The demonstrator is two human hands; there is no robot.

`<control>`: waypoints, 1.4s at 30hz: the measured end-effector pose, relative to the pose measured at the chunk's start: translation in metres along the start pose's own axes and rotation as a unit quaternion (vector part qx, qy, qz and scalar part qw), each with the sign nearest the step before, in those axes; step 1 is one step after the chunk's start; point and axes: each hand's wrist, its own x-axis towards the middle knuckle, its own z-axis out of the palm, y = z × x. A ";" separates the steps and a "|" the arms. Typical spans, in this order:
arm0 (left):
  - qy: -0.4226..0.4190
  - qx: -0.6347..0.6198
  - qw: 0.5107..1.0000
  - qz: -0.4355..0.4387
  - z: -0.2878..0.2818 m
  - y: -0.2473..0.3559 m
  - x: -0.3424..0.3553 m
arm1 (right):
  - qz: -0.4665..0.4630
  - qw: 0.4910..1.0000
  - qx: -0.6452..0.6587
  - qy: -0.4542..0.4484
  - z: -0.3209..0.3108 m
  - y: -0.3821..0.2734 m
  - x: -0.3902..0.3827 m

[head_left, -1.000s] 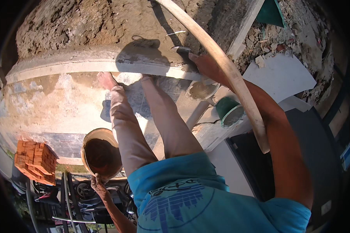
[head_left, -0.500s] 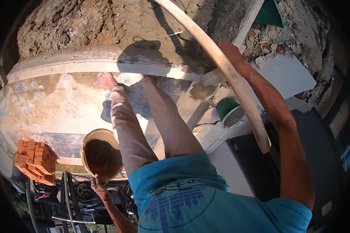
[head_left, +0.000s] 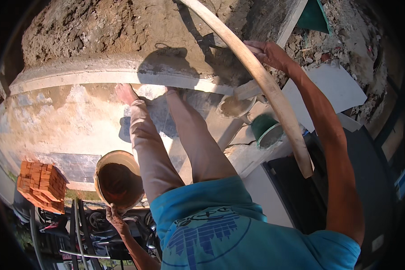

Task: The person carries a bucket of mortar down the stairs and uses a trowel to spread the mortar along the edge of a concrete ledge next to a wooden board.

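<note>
My left hand (head_left: 114, 216) grips the lower rim of a round, pale bucket (head_left: 101, 191) at the lower left, beside my leg; wet brown mortar lies inside it. My right hand (head_left: 273, 55) is stretched far forward, at the upper right, fingers closed and partly hidden behind a long pale wooden pole (head_left: 261, 81). Past the pole, in line with that hand, shows a small dark trowel (head_left: 208, 40); its handle is hidden. The pole runs close in front of me, and I cannot tell whether the hand touches it.
A pale concrete ledge (head_left: 108, 77) crosses ahead of my feet, with rough soil (head_left: 76, 38) beyond. A mortar-filled pan (head_left: 235, 107) and a green bucket (head_left: 264, 129) stand right of my legs. Stacked red bricks (head_left: 41, 185) lie left; a white sheet (head_left: 333, 92) lies right.
My right hand has shifted slightly forward and turned, its fingers now showing beside the pole. The trowel's bright edge has turned to a dark face. The left hand and bucket hardly moved.
</note>
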 end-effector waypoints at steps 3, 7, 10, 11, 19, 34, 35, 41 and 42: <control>-0.040 0.002 0.999 -0.009 -0.007 -0.002 0.014 | 0.084 0.996 -0.004 -0.011 -0.005 -0.008 -0.015; 0.011 -0.030 0.999 0.011 -0.001 0.019 0.014 | 0.133 0.986 0.067 0.072 -0.004 -0.018 -0.033; 0.059 -0.049 0.996 0.050 0.001 0.026 0.020 | 0.220 0.956 0.165 0.102 -0.028 -0.054 -0.054; 0.063 -0.060 0.995 0.047 0.003 0.032 0.024 | 0.244 0.939 0.213 0.117 -0.036 -0.062 -0.062; 0.066 -0.260 0.963 -0.039 0.031 0.087 0.057 | 0.110 0.917 0.325 0.203 -0.099 -0.196 -0.094; -0.030 -0.426 0.904 0.002 0.038 0.096 0.064 | -0.331 0.940 -0.050 0.069 0.177 -0.389 0.070; -0.042 -0.420 0.906 0.000 0.033 0.093 0.065 | -0.369 0.918 -0.048 0.136 0.177 -0.390 0.069; -0.026 -0.404 0.914 0.009 0.010 0.045 0.068 | -0.073 0.953 0.072 0.285 0.134 -0.293 0.090; -0.035 -0.406 0.913 0.012 0.010 0.048 0.074 | 0.009 0.962 0.031 0.270 0.130 -0.253 0.096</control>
